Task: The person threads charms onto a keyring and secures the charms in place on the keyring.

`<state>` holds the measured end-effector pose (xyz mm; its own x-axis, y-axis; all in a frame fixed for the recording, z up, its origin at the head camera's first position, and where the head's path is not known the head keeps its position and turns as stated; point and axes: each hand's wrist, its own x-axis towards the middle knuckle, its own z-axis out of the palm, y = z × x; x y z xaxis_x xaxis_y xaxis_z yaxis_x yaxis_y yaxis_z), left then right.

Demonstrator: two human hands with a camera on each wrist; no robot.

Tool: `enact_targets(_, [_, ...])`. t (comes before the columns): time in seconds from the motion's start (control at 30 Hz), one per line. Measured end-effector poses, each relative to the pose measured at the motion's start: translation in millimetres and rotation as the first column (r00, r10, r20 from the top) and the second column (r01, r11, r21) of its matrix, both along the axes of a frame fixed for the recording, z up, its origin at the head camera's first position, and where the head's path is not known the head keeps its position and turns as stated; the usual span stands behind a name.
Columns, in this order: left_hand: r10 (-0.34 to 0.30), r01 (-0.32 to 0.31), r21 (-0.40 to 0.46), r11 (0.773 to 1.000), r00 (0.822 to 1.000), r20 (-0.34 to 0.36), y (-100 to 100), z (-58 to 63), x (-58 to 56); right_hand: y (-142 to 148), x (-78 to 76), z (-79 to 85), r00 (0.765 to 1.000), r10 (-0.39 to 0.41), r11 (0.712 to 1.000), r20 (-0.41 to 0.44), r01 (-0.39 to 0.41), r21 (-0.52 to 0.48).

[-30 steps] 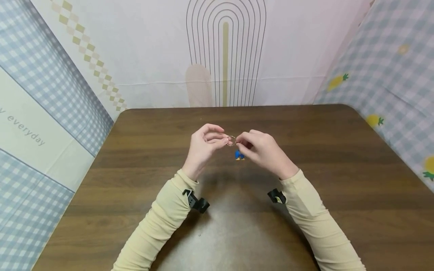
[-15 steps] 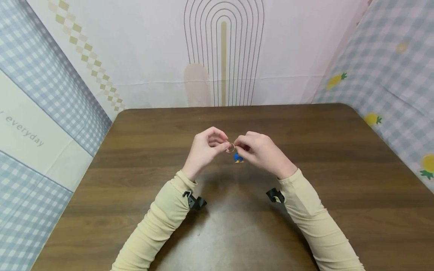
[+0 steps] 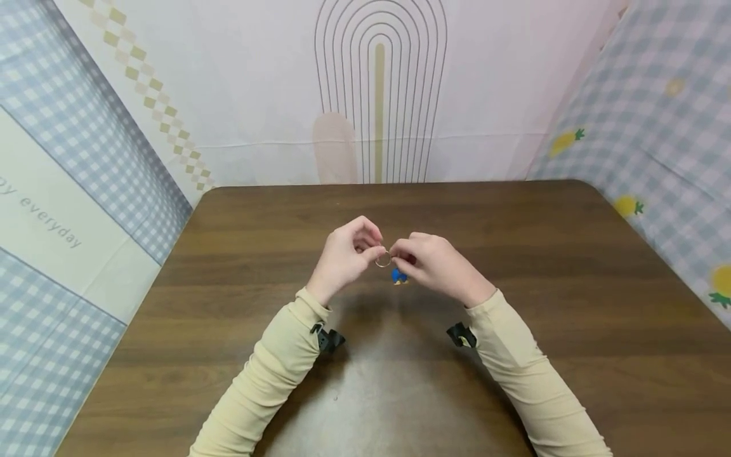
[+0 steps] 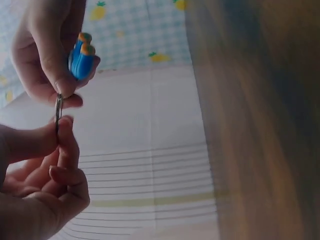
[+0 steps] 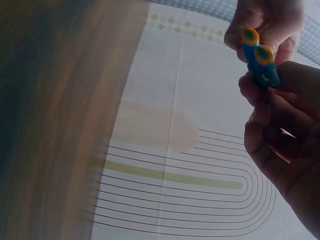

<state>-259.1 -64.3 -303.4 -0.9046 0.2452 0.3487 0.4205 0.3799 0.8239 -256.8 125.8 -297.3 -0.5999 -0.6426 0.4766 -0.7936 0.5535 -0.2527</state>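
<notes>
the left hand (image 3: 344, 259) pinches one side of a thin metal ring (image 4: 59, 106) between thumb and fingertip; the right hand (image 3: 436, 263) pinches the opposite side. a small blue toy (image 4: 82, 65) with orange ends hangs just below the right fingers, over the brown table (image 3: 228, 298).

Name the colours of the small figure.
The small figure is blue, with orange ends marked green; it shows best in the right wrist view.
</notes>
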Motion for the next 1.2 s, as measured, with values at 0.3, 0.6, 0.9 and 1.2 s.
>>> enact_targets(0.3, [-0.062,0.062,-0.003,0.998,0.998,-0.017,1.5,-2.3,0.7,-0.6,-0.9,-3.6,0.997,-0.083,0.996,0.013,0.083,-0.014])
enact_targets(0.6, [-0.023,0.012,0.139,0.99,0.997,0.079,1.1,-6.3,-5.2,0.0,-2.1,-1.8,0.994,-0.112,0.983,0.018,0.113,-0.143])
enact_targets(0.9, [0.004,-0.005,0.022,1.0,1.0,0.017,1.6,-3.8,-1.6,-1.5,-1.2,1.2,0.998,-0.055,0.986,0.027,0.059,-0.157])
enact_targets(1.2, [-0.002,-0.015,-0.144,0.99,0.993,-0.118,6.3,-6.5,2.1,0.8,-2.2,3.0,0.993,-0.059,0.995,0.107,0.067,-0.077])
